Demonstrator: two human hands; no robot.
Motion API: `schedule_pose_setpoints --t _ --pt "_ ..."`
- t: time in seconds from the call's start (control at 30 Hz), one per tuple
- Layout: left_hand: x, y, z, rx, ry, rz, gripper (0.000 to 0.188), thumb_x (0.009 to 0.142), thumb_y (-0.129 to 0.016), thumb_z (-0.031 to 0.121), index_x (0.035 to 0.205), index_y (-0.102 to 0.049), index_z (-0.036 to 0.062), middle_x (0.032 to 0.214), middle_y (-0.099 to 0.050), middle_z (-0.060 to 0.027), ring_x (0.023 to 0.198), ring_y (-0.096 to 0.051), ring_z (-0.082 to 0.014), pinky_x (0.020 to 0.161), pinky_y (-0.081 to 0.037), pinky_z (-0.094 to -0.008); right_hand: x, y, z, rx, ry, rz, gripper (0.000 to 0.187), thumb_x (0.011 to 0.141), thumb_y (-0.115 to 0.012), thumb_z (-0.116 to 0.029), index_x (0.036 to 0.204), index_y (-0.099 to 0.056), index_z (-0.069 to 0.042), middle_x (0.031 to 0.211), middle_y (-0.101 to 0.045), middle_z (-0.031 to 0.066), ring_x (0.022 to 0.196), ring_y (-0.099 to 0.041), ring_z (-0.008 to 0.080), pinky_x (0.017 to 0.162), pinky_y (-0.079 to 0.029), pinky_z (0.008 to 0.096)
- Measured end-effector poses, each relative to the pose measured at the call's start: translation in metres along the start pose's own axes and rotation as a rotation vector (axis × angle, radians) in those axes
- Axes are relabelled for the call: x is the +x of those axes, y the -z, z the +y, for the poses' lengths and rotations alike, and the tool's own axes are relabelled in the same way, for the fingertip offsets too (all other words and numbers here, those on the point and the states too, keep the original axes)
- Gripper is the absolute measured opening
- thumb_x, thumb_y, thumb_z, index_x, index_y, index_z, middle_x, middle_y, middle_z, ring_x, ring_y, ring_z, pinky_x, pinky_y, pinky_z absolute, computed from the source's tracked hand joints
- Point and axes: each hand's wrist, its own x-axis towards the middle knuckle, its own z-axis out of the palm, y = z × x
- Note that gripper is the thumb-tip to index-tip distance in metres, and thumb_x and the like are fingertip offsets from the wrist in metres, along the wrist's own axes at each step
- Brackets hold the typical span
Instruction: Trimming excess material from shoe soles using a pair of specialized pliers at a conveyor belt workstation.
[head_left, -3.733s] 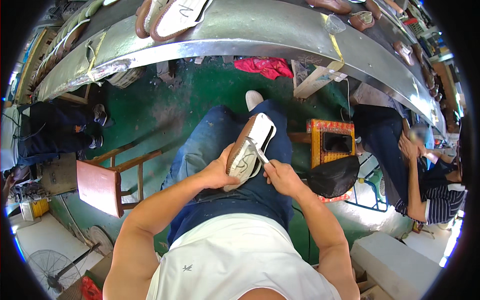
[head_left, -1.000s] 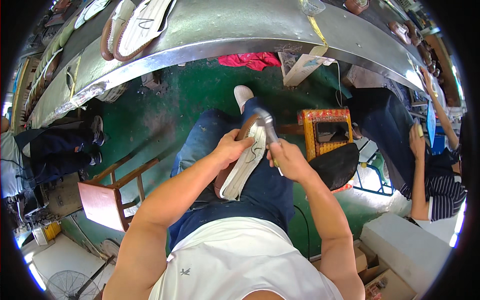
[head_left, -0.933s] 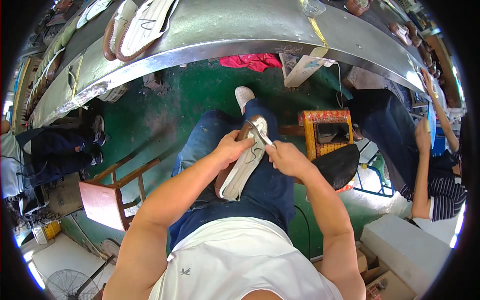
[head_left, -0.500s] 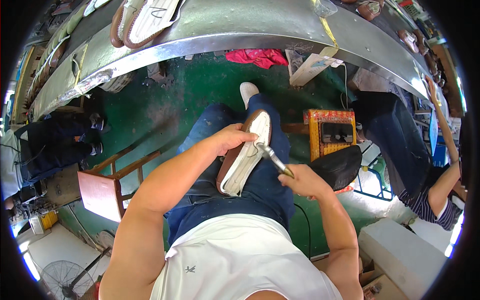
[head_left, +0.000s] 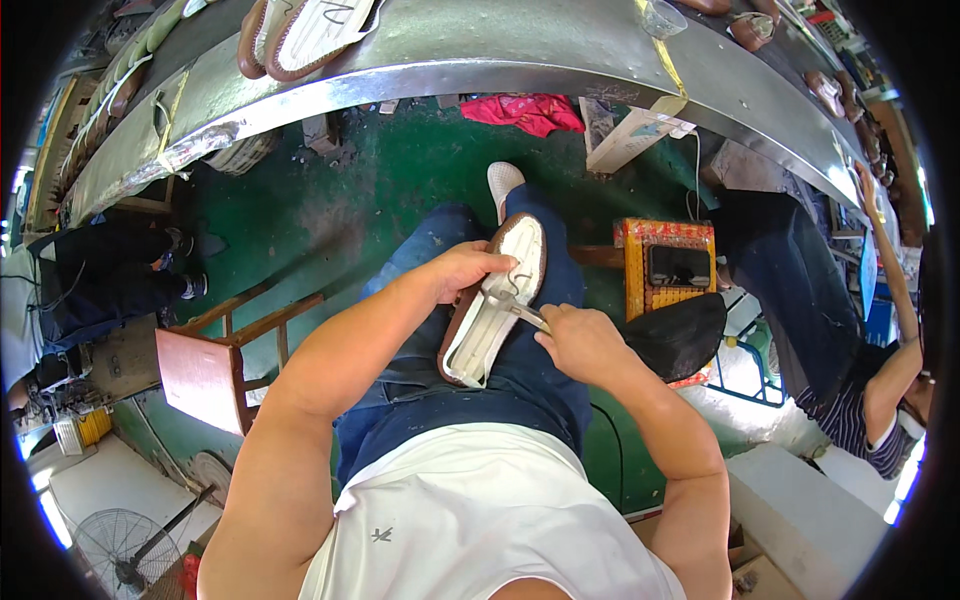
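Observation:
A brown shoe upper [head_left: 473,345] with a white underside rests bottom up along my thighs, its toe pointing away from me. My left hand [head_left: 465,272] grips its left side near the middle, with the thumb pressed on the white face beside a dark curved mark. In my right hand [head_left: 583,343] is a hammer [head_left: 518,308], held by its handle from the right. The metal head lies at the white face, close below my left thumb. Whether the head touches the surface or hovers just over it, I cannot tell.
A metal workbench [head_left: 420,90] curves across the far side, with a pair of similar brown and white shoes [head_left: 318,38] on it. A wooden stool [head_left: 205,375] stands left. At right, a phone [head_left: 680,266] lies on a woven seat; people sit at both sides.
The hammer head has come down and left, closer to my left thumb, and my right hand has moved up and left with it. My left hand keeps its hold on the shoe upper.

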Motion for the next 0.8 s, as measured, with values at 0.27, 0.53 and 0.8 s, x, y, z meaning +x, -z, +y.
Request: schedule_pose_setpoints --t 0.27,0.53,0.8 --pt "-0.002 -0.003 -0.012 -0.018 -0.111 0.087 0.056 0.088 -0.079 0.028 0.131 -0.056 -0.0005 0.116 -0.068 -0.0114 0.103 -0.067 -0.0207 0.090 -0.054 -0.0376 -0.021 -0.074 0.016 0.341 -0.036 0.319 0.026 0.094 -0.068 -0.024 0.108 -0.061 -0.003 0.091 -0.069 0.0221 0.087 -0.068 0.0417 0.076 -0.053 0.0501" --pt "-0.007 0.002 -0.035 0.031 -0.226 -0.146 0.087 0.091 -0.076 0.019 0.160 -0.024 0.0128 0.149 -0.047 -0.0092 0.137 -0.046 -0.0214 0.116 -0.037 -0.0378 -0.035 -0.058 0.021 0.310 -0.127 0.132 0.024 0.096 -0.064 -0.021 0.105 -0.059 0.000 0.090 -0.068 0.0252 0.087 -0.068 0.0430 0.077 -0.053 0.0513" --pt "-0.007 -0.010 -0.033 0.177 -0.211 0.060 0.089 0.088 -0.078 0.017 0.158 -0.024 0.0086 0.145 -0.052 -0.0139 0.132 -0.052 -0.0239 0.111 -0.042 -0.0386 -0.035 -0.033 -0.012 -0.414 0.013 0.249 0.021 0.087 -0.064 -0.010 0.104 -0.059 0.002 0.090 -0.066 0.0141 0.084 -0.069 0.0299 0.072 -0.059 0.0351"
